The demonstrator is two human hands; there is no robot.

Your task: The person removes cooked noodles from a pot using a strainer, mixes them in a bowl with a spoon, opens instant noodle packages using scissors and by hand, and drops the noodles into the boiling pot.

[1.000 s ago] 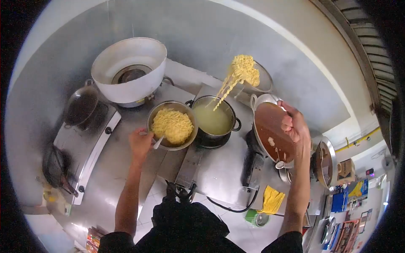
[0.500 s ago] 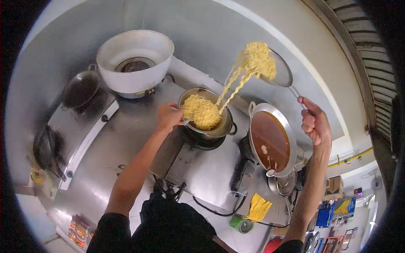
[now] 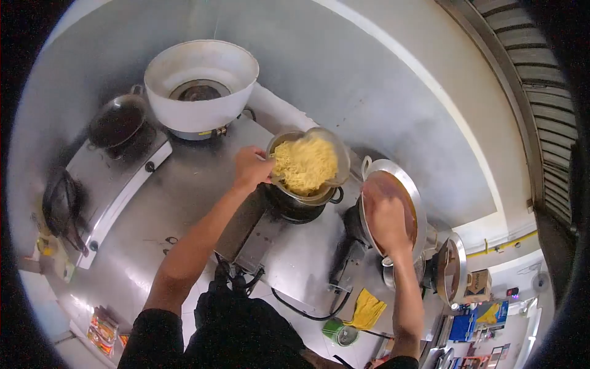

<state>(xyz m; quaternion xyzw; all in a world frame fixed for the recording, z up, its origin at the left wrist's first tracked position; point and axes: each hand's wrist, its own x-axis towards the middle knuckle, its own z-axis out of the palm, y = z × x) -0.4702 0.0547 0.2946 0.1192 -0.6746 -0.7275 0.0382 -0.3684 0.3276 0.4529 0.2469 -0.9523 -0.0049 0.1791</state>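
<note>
Head view: right hand (image 3: 387, 213), gripping the strainer (image 3: 340, 150), is dropping; left hand (image 3: 252, 168) is clutching the bowl's (image 3: 281, 137) edge. Counter (image 3: 144, 237) is stretching leftward.

Mtl bowl (image 3: 316, 200), glossy mtl counter (image 3: 147, 246)

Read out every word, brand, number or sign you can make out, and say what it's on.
Nothing reads clearly.
Cardboard box: dark lettering, too small and blurred.
Orange-red packets: any print is too blurred.
Blue-and-yellow panel: too small.

The metal counter (image 3: 144, 246) carries a stove (image 3: 108, 183) — white-fronted.
</note>
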